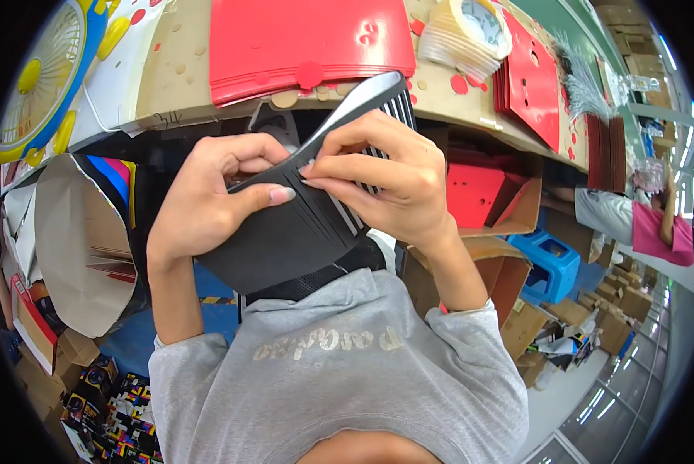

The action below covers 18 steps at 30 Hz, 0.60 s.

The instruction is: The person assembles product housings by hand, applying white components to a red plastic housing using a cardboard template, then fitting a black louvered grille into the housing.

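A black sheet (285, 251) with several long parallel slits is held bent over my lap, its far end curling up toward the table edge. My left hand (208, 197) is closed on its left edge, thumb on the near face and fingers behind. My right hand (397, 178) is closed too, its thumb and fingertips pinching at the fold of the sheet beside the slits. Whatever small part lies between those fingertips is hidden. Light shows through the slits on the right part of the sheet.
A stack of red sheets (308, 46) lies on the table ahead, with tape rolls (471, 35) and more red sheets (534, 81) to the right. A fan (34, 77) stands far left, above a large open bag (80, 247). On the right are cartons and a blue stool (548, 267); another person (633, 220) is beyond.
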Motion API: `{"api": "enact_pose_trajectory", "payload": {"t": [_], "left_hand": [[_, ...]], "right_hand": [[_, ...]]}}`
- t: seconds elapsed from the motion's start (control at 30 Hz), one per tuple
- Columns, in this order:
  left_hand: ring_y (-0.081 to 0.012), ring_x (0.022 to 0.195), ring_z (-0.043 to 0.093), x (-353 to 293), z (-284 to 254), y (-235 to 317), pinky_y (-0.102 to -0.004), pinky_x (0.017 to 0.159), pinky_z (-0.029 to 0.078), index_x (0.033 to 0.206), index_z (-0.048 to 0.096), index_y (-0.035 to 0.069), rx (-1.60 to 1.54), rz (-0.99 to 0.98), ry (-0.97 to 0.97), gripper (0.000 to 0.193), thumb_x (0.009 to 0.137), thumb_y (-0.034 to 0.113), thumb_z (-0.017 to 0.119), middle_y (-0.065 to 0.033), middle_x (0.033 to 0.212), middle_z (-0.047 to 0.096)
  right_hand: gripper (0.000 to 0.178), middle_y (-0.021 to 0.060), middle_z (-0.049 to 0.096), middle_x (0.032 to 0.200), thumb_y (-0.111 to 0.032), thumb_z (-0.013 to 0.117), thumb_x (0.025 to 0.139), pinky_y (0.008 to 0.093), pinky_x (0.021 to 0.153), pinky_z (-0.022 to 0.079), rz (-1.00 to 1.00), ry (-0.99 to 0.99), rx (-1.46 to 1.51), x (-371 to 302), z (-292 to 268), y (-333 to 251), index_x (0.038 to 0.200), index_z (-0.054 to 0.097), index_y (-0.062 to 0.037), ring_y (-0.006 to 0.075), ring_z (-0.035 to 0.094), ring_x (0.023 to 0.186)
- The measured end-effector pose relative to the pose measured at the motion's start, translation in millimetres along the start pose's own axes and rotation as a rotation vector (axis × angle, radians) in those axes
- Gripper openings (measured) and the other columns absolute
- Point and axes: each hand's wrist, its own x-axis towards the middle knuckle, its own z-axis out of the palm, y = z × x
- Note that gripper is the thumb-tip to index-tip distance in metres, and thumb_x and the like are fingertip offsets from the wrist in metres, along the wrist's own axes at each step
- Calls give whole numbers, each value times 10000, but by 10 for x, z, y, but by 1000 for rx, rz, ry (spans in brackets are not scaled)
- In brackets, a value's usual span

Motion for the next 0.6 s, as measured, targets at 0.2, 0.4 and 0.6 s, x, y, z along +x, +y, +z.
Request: {"api": "enact_pose_trajectory", "payload": {"t": [0.2,0.4,0.6], "left_hand": [[-96,769,664,-42,-85,-12,-251,721,511,969,662,-43,59,77,27,175,802,-60,709,-80,820,723],[-315,737,703,-26,-221,10,-335,677,510,952,642,-32,208,174,-85,198,770,-31,722,-193,795,698],[-432,842,631,-80,-313,-241,-448,713,487,1033,621,0,583,235,71,280,762,11,689,-222,828,649]], "right_hand": [[184,60,688,849,6,834,683,290,613,523,142,-112,67,145,3,-67,851,775,-36,181,658,732],[179,75,633,849,-29,813,717,349,669,510,139,-400,148,352,-64,-61,851,696,-44,257,635,772],[187,52,674,825,-70,810,721,326,691,488,80,-499,465,769,-167,11,846,673,-43,215,638,747]]}}
